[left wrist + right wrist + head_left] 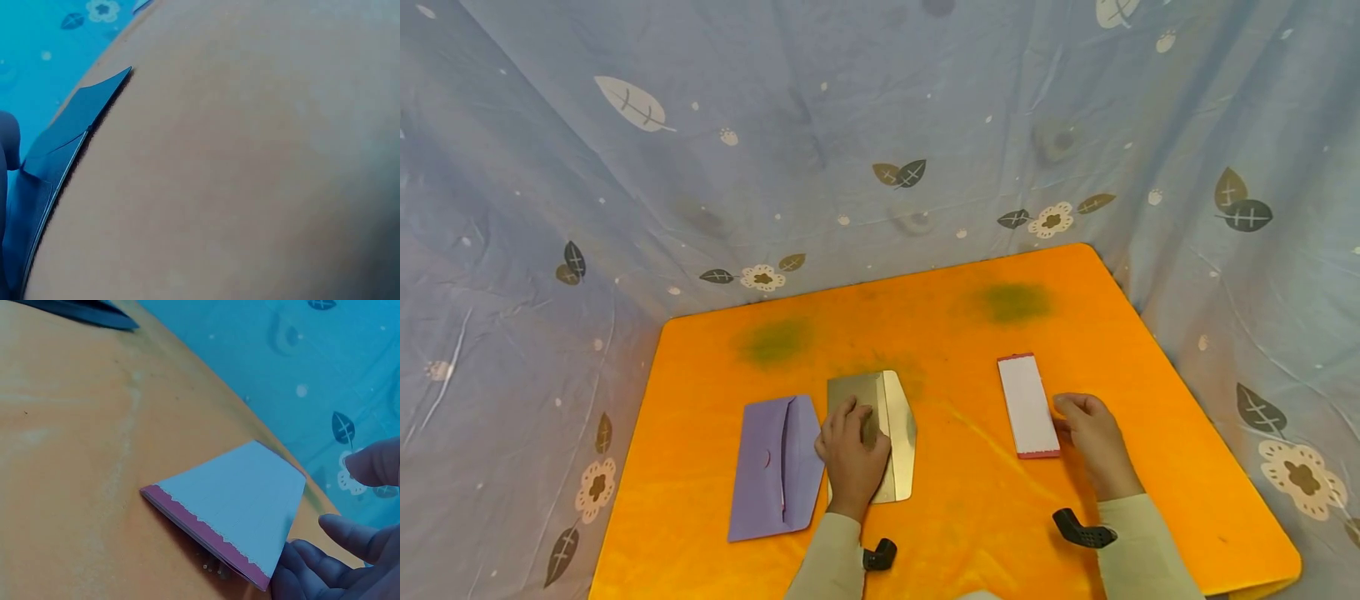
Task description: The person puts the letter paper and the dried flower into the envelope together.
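Observation:
My left hand (854, 462) rests on a gold envelope (901, 433), its fingers bent over the body and the flap spread to the right. The left wrist view catches this envelope (65, 140) edge-on, with a bit of finger at the frame's left border. Over on the right lies a folded white card (1028, 406) with red strips at both ends. Beside its right edge is my right hand (1093, 437). From the right wrist, the lower fingertips touch the edge of the card (231, 506), while thumb and index finger stand apart from it.
A purple envelope (756, 467), flap to the right and its mouth slightly gaping, lies left of the gold one. The orange cloth-covered table (955, 517) meets patterned curtains (850, 125) at the back and sides. Black devices are strapped to both wrists.

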Motion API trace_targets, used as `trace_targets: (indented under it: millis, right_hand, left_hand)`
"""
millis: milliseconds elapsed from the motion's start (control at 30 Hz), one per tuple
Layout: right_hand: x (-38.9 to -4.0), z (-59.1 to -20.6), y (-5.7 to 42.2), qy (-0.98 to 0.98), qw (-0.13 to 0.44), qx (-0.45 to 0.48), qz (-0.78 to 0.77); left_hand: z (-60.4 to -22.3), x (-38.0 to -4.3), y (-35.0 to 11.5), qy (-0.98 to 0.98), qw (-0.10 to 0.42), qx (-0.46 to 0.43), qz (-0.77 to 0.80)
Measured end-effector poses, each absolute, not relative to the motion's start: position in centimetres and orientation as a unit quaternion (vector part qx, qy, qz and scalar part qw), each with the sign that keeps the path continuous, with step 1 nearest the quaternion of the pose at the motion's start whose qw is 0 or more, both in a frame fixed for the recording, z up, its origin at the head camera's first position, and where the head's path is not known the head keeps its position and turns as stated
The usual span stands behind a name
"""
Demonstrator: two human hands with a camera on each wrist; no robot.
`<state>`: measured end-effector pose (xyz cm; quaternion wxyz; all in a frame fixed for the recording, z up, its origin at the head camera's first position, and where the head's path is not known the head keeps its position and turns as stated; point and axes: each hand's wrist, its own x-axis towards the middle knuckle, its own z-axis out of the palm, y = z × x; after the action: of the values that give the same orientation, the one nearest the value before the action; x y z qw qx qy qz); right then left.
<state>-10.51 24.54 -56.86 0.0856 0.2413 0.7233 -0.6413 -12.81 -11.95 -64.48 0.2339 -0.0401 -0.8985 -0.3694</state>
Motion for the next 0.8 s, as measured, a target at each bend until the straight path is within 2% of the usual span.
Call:
trace_targets:
  millis: [333,633,800]
  right_hand:
    - [-10.43,-56.99,24.14,0.727,0.091,0.234,-0.639]
    - [-10.62,-57.52,23.89,0.739,0.111,0.222,-0.626]
    - [-10.54,-57.51,23.74,0.746,0.113,0.211,-0.622]
  left_hand:
    - [-64.2,-12.63,-11.9,-0.893,0.25,-0.074,-0.366]
    - [-63.99,-12.52,-11.86,-0.919,0.199,-0.058,-0.335]
    - [-64.22,-12.54,-11.88,-0.918,0.202,-0.06,-0.336]
